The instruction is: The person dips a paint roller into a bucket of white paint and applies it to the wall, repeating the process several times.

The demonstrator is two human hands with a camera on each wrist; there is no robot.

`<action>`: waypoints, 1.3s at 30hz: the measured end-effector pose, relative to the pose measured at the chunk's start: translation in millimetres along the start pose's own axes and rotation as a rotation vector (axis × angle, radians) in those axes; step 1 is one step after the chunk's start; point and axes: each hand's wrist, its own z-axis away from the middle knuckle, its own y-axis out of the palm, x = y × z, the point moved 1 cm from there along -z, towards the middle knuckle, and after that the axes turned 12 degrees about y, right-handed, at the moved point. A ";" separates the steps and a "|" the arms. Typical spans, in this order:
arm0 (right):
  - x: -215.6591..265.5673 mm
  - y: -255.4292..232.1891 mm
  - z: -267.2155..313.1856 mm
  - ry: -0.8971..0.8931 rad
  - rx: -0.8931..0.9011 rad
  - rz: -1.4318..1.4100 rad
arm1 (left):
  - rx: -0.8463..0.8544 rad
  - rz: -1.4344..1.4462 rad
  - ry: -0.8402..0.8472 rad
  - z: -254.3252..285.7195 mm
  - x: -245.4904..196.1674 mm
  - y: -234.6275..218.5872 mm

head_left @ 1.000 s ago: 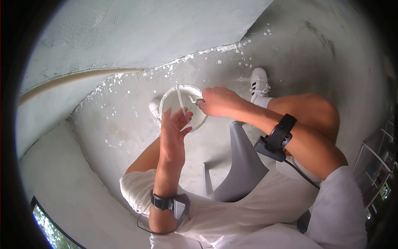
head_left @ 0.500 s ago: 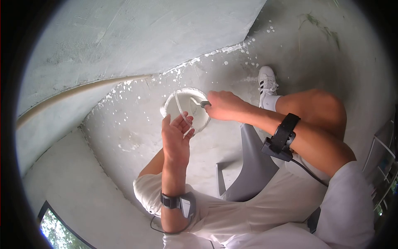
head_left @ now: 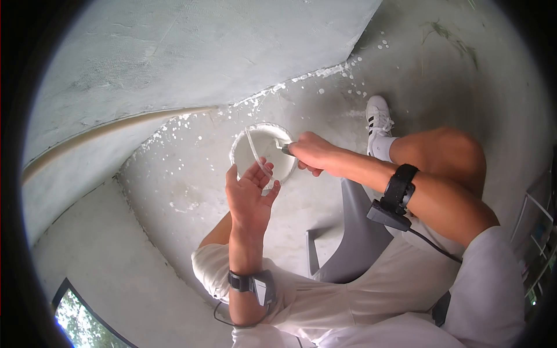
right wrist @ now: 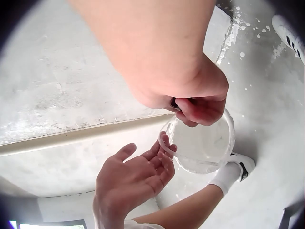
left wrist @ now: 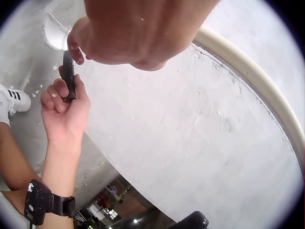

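Note:
A white bucket (head_left: 233, 152) with a paint-smeared rim stands on the floor. Its pale bail handle (head_left: 252, 145) arcs across the mouth. My left hand (head_left: 248, 194) is palm up at the near left side of the rim, fingers loosely bent against the bail, thumb apart. Over the bucket's right edge, my right hand (head_left: 316, 152) grips a tool (head_left: 285, 149) by its dark handle. A pale, bent shaft reaches from that handle into the mouth; its lower end is hard to make out. In the left wrist view the dark handle (left wrist: 69, 81) lies along the curled fingers.
A rough grey wall (head_left: 232, 46) rises ahead, with a beige pipe (head_left: 116, 127) along its base at left. White splatters (head_left: 174, 130) mark the floor. A grey plastic chair (head_left: 354, 238) is under the person, whose right shoe (head_left: 378, 113) is beyond the right arm.
The head view has shifted, so bucket and hands appear farther right. My right hand has turned slightly, showing curled fingers underneath; the tool's shaft sits differently in the bucket mouth. My left hand stays by the bail.

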 end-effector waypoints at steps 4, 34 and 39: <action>1.9 4.8 8.2 0.012 0.048 -0.114 | -0.043 0.068 -0.020 1.3 0.5 2.0; 0.3 14.5 11.9 0.253 0.121 -0.395 | -0.096 0.227 0.001 -13.1 9.5 2.1; -3.2 14.9 19.2 0.263 0.029 -0.311 | -0.086 0.259 0.002 -17.7 9.8 6.2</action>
